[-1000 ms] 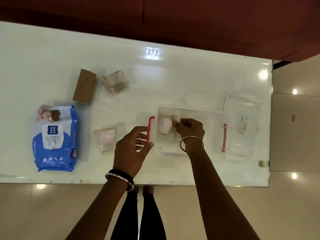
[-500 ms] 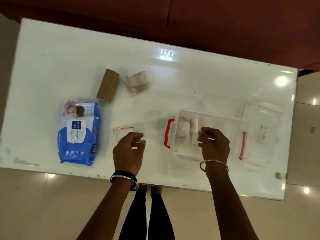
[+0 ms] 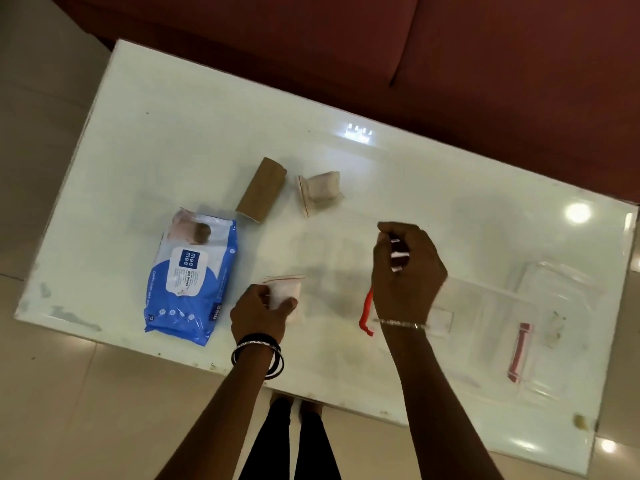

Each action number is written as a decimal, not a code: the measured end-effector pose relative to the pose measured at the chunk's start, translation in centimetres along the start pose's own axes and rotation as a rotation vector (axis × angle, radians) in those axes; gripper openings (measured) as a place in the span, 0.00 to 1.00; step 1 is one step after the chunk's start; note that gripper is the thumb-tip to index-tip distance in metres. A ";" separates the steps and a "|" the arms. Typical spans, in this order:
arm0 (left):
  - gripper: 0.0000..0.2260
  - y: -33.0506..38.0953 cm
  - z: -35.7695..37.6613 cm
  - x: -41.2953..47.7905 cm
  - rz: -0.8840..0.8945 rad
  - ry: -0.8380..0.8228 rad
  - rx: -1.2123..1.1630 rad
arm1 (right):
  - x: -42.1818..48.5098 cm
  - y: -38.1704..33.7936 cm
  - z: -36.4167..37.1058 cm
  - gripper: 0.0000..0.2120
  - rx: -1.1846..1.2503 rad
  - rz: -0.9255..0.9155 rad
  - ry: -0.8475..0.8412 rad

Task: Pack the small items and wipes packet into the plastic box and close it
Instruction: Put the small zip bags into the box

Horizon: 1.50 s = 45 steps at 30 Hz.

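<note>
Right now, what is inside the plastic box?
The plastic box is blurred; its visible part looks bare. The right hand hides its left end, so anything there cannot be seen.

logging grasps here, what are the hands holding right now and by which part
Left hand grips the small zip bag at its lower end. Right hand holds nothing visible.

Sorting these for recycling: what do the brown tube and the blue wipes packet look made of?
The brown cylindrical tube looks like matte cardboard: flat tan surface, no shine, open hollow end. The blue-and-white wipes packet seems to be soft glossy plastic film: it wrinkles, catches highlights and has a printed label. Neither can be confirmed by sight alone.
</note>
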<state>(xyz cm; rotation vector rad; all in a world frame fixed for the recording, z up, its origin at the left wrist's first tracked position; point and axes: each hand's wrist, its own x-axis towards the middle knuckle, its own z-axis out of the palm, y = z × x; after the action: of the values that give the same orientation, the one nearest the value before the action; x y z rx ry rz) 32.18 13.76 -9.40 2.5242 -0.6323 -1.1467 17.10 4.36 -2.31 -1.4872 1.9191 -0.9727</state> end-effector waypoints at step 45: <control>0.14 7.5 1.1 -9.8 0.177 -0.428 -0.591 | -1.8 14.6 -12.9 0.10 0.408 0.951 -0.101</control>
<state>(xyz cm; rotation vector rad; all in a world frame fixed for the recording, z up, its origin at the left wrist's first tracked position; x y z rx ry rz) 23.58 12.15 -0.58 1.7150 -0.5012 -1.5450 -0.92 11.00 -6.14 -0.2897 1.8660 -0.7289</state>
